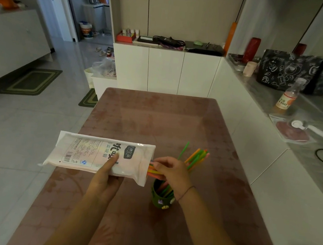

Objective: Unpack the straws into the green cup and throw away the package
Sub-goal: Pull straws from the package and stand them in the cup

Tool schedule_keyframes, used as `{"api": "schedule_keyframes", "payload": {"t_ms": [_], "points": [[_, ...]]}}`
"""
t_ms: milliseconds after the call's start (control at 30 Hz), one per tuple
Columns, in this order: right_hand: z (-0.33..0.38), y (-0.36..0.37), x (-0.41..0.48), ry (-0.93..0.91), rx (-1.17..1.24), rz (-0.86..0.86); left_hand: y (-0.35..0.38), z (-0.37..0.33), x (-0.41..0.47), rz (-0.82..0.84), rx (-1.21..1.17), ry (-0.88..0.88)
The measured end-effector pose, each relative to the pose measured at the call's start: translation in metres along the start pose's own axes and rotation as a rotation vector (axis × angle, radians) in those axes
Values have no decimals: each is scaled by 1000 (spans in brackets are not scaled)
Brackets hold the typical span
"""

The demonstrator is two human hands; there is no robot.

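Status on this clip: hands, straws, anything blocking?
Left grip holds package. Right grip pinches straws at its open end. Green cup beneath, part-filled. Nothing in the way.

Both forearms bare to frame edge. Thin dark cord bracelet (186, 192) looped round right wrist, just behind right hand (172, 174). Plain string, single strand.

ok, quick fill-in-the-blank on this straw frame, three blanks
1. The left hand holds a ___ straw package.
2. The right hand pinches straws at the package's open end, above a ___ cup.
3. Straws already standing in the cup lean to the person's ___.
Missing: white; green; right.
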State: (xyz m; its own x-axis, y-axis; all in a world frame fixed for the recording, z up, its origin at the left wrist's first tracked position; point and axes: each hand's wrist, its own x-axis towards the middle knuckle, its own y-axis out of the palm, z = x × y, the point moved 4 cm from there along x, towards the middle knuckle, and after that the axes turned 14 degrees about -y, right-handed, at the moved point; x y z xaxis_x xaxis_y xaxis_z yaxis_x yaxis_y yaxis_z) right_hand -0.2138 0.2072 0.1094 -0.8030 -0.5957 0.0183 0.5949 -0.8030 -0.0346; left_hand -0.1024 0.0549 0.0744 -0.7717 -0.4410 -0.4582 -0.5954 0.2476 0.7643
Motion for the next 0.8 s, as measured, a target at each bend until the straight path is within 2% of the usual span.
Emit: {"api": "schedule_keyframes", "payload": {"t_ms": [333, 400, 533, 600, 800], "points": [[15, -49, 12, -19, 154, -85, -25, -25, -6, -109, -179, -9], [13, -46, 12, 5, 289, -119, -25, -23, -6, -124, -195, -26], [5, -21, 6, 115, 720, -126, -17, -13, -6, -124, -202, -63], [1, -8, 1, 142, 828, -125, -13, -8, -7, -103, -195, -75], [-3, 13, -4, 68, 687, -159, -7, 7, -7, -69, -144, -83]]}}
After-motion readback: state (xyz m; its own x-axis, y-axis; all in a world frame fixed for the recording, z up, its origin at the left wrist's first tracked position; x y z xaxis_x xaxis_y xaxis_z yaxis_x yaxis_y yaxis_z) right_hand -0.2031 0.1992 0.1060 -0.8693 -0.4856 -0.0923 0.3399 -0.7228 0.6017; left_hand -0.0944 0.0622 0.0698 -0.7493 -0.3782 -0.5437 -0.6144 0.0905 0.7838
